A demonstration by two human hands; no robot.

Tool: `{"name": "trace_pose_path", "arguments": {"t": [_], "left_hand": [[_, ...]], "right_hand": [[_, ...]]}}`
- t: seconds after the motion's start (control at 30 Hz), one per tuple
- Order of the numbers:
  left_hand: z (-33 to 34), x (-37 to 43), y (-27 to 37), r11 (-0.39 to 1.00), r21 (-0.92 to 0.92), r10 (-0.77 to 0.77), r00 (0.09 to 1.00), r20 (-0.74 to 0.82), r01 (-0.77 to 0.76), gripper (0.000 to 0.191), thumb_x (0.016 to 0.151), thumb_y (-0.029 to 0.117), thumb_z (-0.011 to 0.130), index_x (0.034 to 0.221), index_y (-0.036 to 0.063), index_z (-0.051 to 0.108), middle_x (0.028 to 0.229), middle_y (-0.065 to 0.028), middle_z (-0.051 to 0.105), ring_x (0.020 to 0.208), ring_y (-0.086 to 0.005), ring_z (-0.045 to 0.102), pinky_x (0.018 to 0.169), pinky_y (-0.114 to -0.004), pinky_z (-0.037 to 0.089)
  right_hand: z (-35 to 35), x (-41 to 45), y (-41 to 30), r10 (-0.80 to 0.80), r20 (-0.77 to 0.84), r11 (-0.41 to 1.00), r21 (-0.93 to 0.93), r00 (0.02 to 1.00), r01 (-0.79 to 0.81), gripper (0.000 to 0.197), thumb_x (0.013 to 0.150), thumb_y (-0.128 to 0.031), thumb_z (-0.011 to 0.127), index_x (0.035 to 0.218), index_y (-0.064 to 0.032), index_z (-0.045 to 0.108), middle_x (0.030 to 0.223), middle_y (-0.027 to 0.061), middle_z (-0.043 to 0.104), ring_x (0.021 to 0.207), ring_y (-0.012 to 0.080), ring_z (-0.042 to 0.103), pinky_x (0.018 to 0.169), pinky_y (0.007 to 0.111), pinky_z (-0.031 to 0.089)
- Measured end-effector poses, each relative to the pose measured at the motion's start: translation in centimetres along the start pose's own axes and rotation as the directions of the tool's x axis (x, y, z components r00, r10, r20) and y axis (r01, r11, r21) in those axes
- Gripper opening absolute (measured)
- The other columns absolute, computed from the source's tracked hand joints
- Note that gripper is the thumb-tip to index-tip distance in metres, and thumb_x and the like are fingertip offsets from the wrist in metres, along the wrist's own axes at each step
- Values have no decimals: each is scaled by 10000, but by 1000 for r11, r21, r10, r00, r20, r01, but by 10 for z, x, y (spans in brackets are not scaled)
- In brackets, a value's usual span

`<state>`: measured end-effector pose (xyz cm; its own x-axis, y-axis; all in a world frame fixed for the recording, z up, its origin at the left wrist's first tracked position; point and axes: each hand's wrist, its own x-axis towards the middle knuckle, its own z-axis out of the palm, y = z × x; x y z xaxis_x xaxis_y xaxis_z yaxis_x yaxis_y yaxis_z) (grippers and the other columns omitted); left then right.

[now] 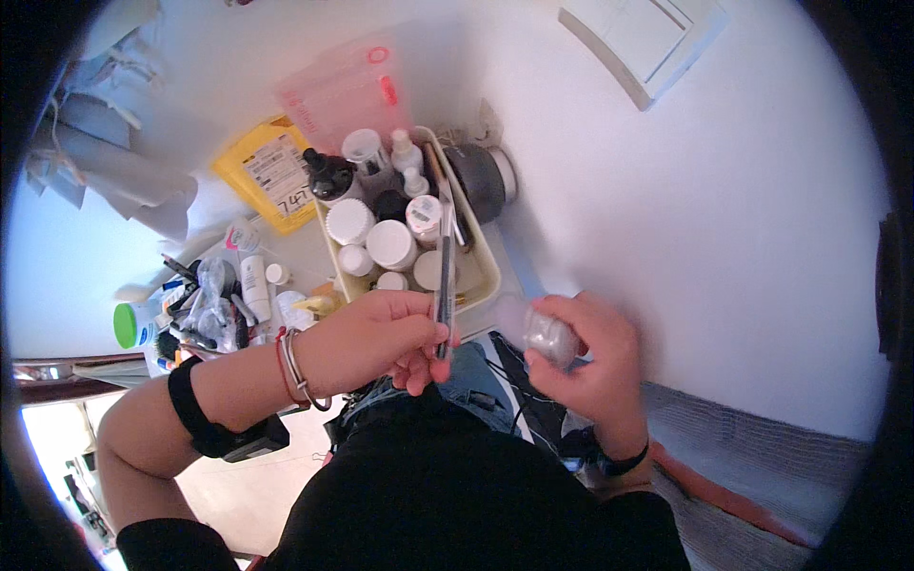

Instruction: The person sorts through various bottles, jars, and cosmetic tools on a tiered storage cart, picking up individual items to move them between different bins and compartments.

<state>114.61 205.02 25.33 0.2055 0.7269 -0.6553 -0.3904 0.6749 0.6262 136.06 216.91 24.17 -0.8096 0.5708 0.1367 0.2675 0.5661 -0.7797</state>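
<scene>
My left hand (400, 335) pinches a slim clear packet with a dark stick-like item (444, 278) inside, held upright over the near rim of a cream plastic basket (489, 275). To its right, my right hand (600, 357) grips a small clear, rounded container (551, 339); what it holds is too blurred to tell. The basket holds several white-lidded jars (391, 244), a black dropper bottle (330, 175), white pump bottles (405, 151) and a clear cup (364, 146). Long thin items lean along its right side.
Left of the basket lie a white tube (255, 285), a green-lidded tub (126, 325) and a pile of pens, brushes and plastic-wrapped items (211, 307). A yellow labelled mailer (268, 175) and a pink translucent sheet (343, 93) stand behind. A dark cylindrical object (475, 182) sits right of the basket, near the wall.
</scene>
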Motion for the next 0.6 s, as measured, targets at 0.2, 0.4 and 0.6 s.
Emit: {"name": "trace_pose_path", "arguments": {"t": [0.2,0.4,0.6], "left_hand": [[-15,-37,-32,956,211,208,978,-4,-203,136,937,119,446,998,47,544,825,-44,626,641,-72,576,585,-189,452],[-22,-67,-58,863,347,390,921,6,-368,116,914,45,461,990,17,544,879,-64,624,699,-100,597,635,-223,480],[-36,-87,-84,827,336,499,863,-72,-451,125,916,49,457,993,-9,536,894,-78,621,731,-107,595,670,-231,486]], "right_hand": [[8,11,-16,-34,-92,999,1,995,34,367,637,-89,688,994,-36,624,783,92,577,642,193,553,569,276,438],[21,32,-19,4,-14,998,-69,1000,-5,391,698,-65,685,1078,-43,597,921,58,588,762,136,557,647,242,448],[39,54,-3,-35,-13,979,-203,999,32,388,688,-169,677,1049,-58,593,934,141,622,834,311,611,707,365,485]]}}
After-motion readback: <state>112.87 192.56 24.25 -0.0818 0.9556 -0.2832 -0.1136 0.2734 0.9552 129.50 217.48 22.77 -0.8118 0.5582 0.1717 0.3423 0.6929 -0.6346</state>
